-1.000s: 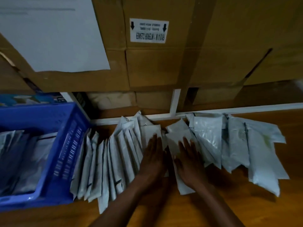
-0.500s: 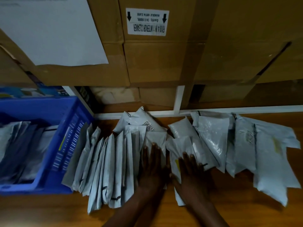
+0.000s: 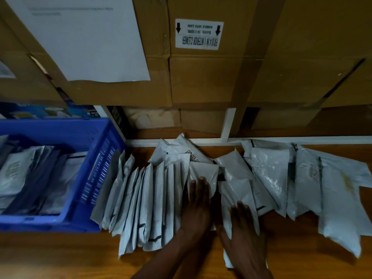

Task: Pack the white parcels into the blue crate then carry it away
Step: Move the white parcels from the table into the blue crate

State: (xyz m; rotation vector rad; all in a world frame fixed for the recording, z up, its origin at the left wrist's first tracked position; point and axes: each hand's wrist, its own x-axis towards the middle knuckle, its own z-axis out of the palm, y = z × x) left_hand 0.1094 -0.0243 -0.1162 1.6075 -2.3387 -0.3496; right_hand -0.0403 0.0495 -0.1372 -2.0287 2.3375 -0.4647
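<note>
1. Nearest edge: two bare forearms are coming in from the bottom of the view over a brown wooden tabletop (image 3: 298, 252).
2. The left hand (image 3: 198, 206) is lying flat with its fingers straight and close together. It is pressing on the right end of a row of white parcels (image 3: 141, 198) and gripping nothing.
3. The right hand (image 3: 244, 230) is lying just beside the left one, palm down with its fingers straight. It is resting on a single white parcel (image 3: 237, 192) that is sticking out from under the palm at both ends. No fingers are curling round it.
4. The row is standing on edge, packed tight and leaning. Its left end is touching the outer wall of the blue crate (image 3: 104, 158).
5. To the right of the hands, loose white parcels (image 3: 269, 174) are lying flat and overlapping one another. They are spreading out toward the right edge of the view.
6. The crate is sitting on the tabletop at the left. Packed parcels (image 3: 24, 178) are already lying inside it, stacked at a slant. How full it is, I cannot tell in the dim light.
7. Behind the parcels, a white rail (image 3: 302, 138) is running along the back of the tabletop.
8. Farthest back, brown cardboard boxes (image 3: 211, 81) are standing stacked like a wall. One is carrying a white label (image 3: 199, 34) printed upside down, and a plain white sheet (image 3: 90, 37) is lying against the boxes at upper left.
9. A blue printed carton (image 3: 50, 112) is showing just behind the crate.
</note>
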